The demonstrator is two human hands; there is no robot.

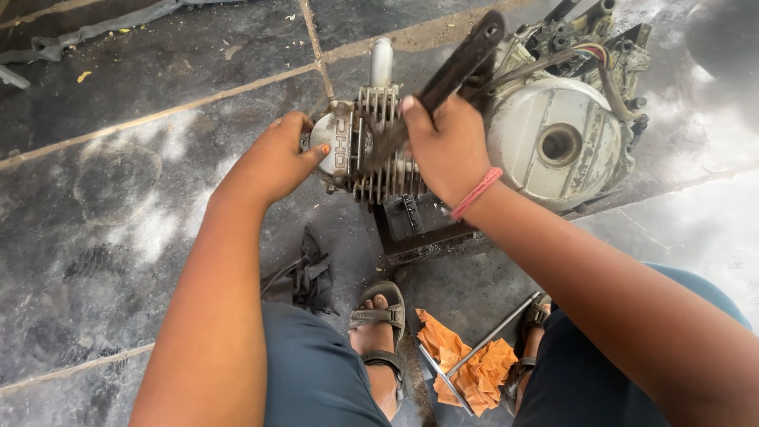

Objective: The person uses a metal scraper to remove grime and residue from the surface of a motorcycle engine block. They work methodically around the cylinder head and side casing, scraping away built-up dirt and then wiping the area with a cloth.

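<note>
A grimy motorcycle engine (pixel 553 142) lies on a dark stone floor, its finned cylinder (pixel 379 150) pointing left. My left hand (pixel 273 158) grips the cylinder head cover (pixel 336 146) at the left end. My right hand (pixel 447 146) is closed around a long dark metal bar (pixel 466 59) that slants up to the right over the cylinder fins. A pink band sits on my right wrist.
A dark metal stand (pixel 427 237) sits under the engine. An orange rag (pixel 462 364) with a long T-shaped metal tool (pixel 482 344) lies between my sandalled feet. A dark cloth (pixel 312 273) lies on the floor by my left knee. Wires (pixel 597 59) run over the engine top.
</note>
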